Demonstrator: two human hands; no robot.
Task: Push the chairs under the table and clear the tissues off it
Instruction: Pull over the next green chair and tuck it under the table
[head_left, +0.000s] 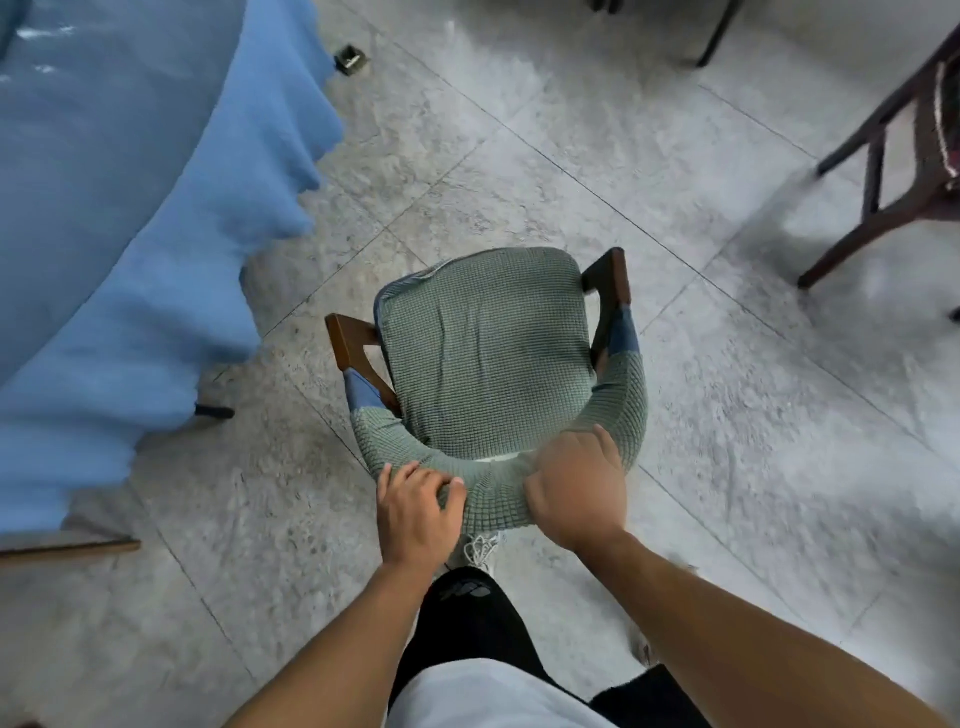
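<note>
A wooden armchair with a green checked cover (483, 353) stands on the tiled floor in the middle of the view, seen from above and behind. My left hand (415, 514) grips the left part of its curved backrest, fingers curled over the top. My right hand (576, 488) grips the backrest just to the right of it. The table, draped in a blue cloth (130, 218), fills the left side; the chair stands apart from it, to its right. No tissues show in this view.
A dark wooden chair (904, 156) stands at the right edge. Thin black legs (719, 31) of other furniture show at the top. A small dark object (352, 60) lies on the floor by the cloth's edge. Grey tiles surround the chair.
</note>
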